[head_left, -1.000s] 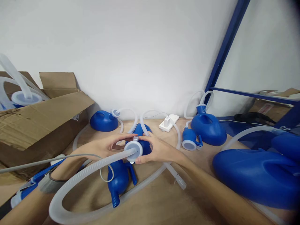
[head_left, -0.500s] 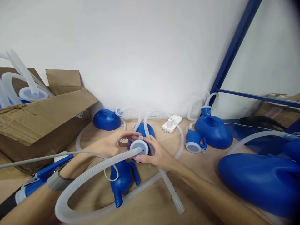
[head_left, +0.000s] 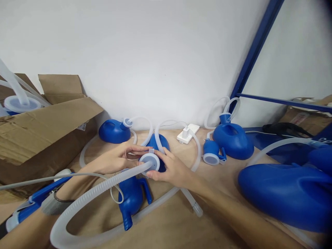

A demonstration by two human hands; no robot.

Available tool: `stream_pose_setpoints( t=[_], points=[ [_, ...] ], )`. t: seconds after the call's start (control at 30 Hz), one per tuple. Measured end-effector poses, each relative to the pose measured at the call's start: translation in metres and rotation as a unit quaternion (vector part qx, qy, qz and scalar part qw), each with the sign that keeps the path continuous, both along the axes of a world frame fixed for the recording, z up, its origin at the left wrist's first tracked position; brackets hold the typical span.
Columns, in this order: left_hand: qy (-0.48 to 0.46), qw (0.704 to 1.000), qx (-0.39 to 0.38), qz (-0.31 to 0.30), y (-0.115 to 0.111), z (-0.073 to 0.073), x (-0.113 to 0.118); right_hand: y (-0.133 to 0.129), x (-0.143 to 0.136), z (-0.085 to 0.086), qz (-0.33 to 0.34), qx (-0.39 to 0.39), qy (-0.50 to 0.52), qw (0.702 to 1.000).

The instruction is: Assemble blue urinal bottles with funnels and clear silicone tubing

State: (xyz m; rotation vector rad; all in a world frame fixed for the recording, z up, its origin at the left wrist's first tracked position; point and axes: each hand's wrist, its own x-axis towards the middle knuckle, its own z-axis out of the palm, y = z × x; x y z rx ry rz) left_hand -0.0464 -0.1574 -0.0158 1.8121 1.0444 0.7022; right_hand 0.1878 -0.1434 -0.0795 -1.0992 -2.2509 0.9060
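Observation:
A round translucent white lid (head_left: pixel 155 159) with a ribbed clear hose (head_left: pixel 103 186) coming out of its centre is between my two hands. My left hand (head_left: pixel 121 157) grips the lid's left edge, thumb at the near side and fingers behind. My right hand (head_left: pixel 172 168) holds the right edge, with the index finger by the small tab (head_left: pixel 151 150) at the top and the thumb below. Directly under the lid is a small blue urinal (head_left: pixel 131 197) with a side handle and a spout toward me; the lid hides where they meet. The hose loops left and around in front.
An open cardboard box (head_left: pixel 52 128) of hoses and lids stands left. Behind are a blue bottle (head_left: pixel 114 132) and a power strip (head_left: pixel 188 133). At right are another blue bottle (head_left: pixel 232 143), a small urinal (head_left: pixel 211 152) and a large bottle (head_left: pixel 282 197). A grey cable (head_left: pixel 52 180) crosses my left forearm.
My left thumb has come in against the lid's edge. The lid has shifted slightly, and the loose hose end beside my right forearm has moved up. The whole view has shifted a little.

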Motion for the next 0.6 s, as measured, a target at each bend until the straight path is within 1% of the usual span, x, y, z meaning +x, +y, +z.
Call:
stream_pose_setpoints(
  t=[0.07, 0.1, 0.23, 0.33, 0.47, 0.6],
  points=[
    [0.014, 1.0, 0.008, 0.022, -0.002, 0.002, -0.001, 0.0, 0.001, 0.001, 0.0, 0.0, 0.007, 1.0],
    [0.019, 1.0, 0.01, 0.023, -0.002, 0.002, -0.001, 0.0, 0.001, 0.002, 0.001, 0.001, 0.011, 1.0],
    [0.02, 0.999, 0.032, 0.008, -0.005, 0.003, 0.001, -0.001, -0.001, 0.004, 0.001, 0.001, 0.018, 1.0],
    [0.014, 0.999, 0.049, 0.008, -0.005, 0.002, 0.004, 0.0, -0.002, 0.003, -0.007, 0.002, 0.017, 1.0],
    [0.028, 0.999, 0.033, 0.0, -0.001, -0.005, 0.004, 0.001, -0.004, 0.001, 0.002, 0.001, 0.032, 0.999],
    [0.038, 0.997, 0.032, 0.051, 0.002, -0.015, 0.002, -0.002, -0.009, 0.002, -0.01, -0.01, 0.045, 0.999]
  ],
)
